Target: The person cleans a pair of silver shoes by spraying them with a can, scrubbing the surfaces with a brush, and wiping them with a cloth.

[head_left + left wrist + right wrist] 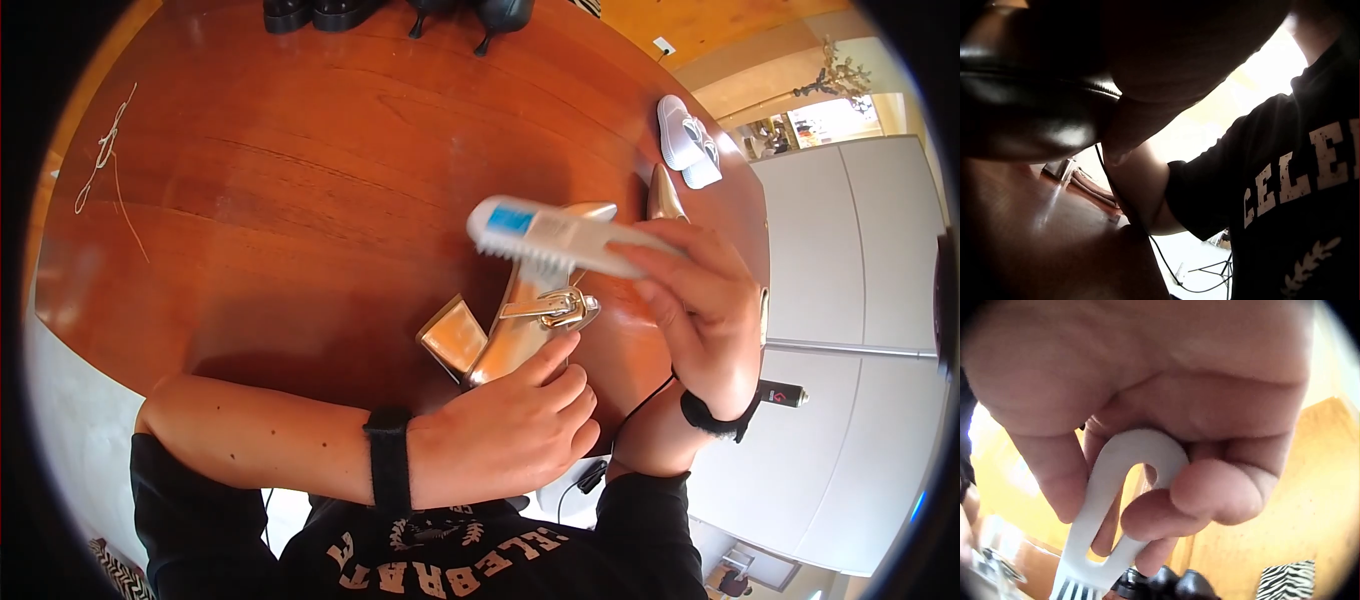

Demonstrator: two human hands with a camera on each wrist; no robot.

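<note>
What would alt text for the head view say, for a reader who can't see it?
A person's right hand holds a white brush over a gold block-heeled buckle shoe, which the left hand holds at a glossy reddish-brown wooden table. Beyond it are another gold shoe, partly hidden, white sneakers and black high heels.

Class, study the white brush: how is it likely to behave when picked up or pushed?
The white brush is probably stiff: it looks straight though the right hand grips only its handle. It seems light, since one hand holds it out by an end. Its broad, flat-looking shape suggests it would slide rather than roll.
</note>
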